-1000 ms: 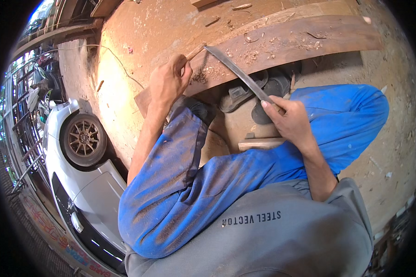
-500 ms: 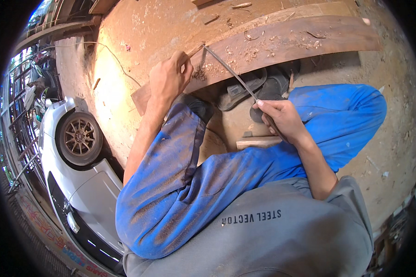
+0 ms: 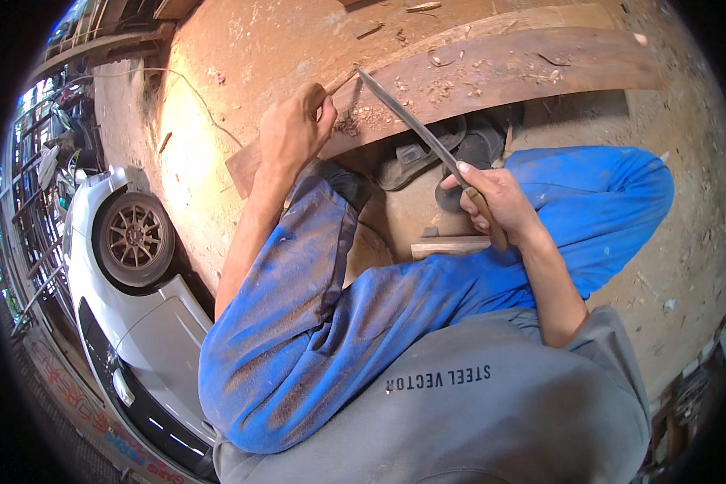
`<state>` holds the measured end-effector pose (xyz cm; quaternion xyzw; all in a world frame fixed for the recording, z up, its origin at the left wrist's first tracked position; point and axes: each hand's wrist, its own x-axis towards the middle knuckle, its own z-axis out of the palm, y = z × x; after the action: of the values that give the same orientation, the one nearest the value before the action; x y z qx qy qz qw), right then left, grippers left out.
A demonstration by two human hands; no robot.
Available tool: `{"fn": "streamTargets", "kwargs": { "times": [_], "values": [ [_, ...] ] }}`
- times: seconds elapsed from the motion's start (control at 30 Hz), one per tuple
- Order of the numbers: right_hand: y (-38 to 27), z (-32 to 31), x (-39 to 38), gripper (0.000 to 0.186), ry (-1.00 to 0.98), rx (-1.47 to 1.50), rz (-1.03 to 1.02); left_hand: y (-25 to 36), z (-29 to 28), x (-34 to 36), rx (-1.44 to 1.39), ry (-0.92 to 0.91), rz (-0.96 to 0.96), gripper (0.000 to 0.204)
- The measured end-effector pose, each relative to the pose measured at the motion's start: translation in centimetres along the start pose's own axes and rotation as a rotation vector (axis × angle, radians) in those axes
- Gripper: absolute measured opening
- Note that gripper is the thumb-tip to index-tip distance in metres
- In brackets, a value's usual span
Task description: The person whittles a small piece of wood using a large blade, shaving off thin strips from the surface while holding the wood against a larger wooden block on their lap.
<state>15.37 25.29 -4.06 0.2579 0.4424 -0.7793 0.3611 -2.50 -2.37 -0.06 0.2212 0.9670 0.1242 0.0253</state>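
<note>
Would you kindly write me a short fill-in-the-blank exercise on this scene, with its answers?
1. The right hand holds the knife, its tip pointing ____ the person's torso.
2. The thin wooden stick is in the ____ hand.
3. The trousers are ____ in colour.
4. Only ____ wheel of the car shows clearly.

Answers: away from; left; blue; one

Strong glare on floor [image 3: 189,141] at left, black fisheye rim

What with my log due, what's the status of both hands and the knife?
Right hand gripping knife. Left hand pinching thin stick. Knife tip apparently beside stick's end. Shavings litter plank.
</note>
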Motion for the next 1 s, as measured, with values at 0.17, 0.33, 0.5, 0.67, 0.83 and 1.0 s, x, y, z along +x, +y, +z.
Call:
{"fn": "streamTargets", "kwargs": {
  "times": [0.17,0.33,0.5,0.67,0.83,1.0],
  "values": [
    [-0.3,-0.1,0.2,0.045,-0.003,-0.019,-0.020,-1.6,1.2,-0.7,-0.211,-0.015,-0.214,0.028],
    [-0.1,0.0,0.6,0.034,0.025,-0.019,-0.216,-2.1,2.3,-1.1,-0.770,-0.167,-0.467,0.026],
    [-0.4,-0.2,1.1,0.026,0.156,0.156,-0.337,-0.1,1.9,-1.2,-0.882,-0.512,-0.321,0.031],
    [-1.1,0.3,1.4,0.026,0.224,0.158,-0.418,1.8,1.7,-1.6,-0.885,-0.790,-0.136,0.031],
    [-1.7,0.8,1.3,0.025,0.085,0.068,-0.443,2.1,2.7,-1.7,-0.885,-0.908,-0.033,0.024],
    [-1.1,0.6,1.3,0.022,-0.043,-0.011,-0.348,2.5,2.4,-1.7,-0.841,-0.928,-0.038,0.024]
  ]
}}
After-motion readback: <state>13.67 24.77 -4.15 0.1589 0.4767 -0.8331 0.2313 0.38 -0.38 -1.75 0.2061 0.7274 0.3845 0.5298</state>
